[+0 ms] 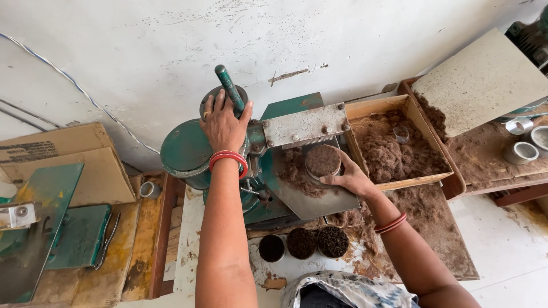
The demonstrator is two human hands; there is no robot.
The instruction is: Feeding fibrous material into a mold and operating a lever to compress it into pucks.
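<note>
1. A white plastered wall (319,34) fills the upper part of the view — scuffed, chipped and marked with a few dark scratches.
2. Thin wires (68,80) run slantwise across the wall on the left.
3. Folded brown cardboard (74,154) leans at the foot of the wall (left side).
4. The pale floor (508,239) shows at lower right — dusted with brown fibre near the low wooden board (451,256).
5. Light is even and soft, with faint shadows.

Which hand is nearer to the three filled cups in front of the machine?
The right hand; it holds a filled cup on the machine plate, just above the three cups. The left hand grips the green lever, farther up.
</note>
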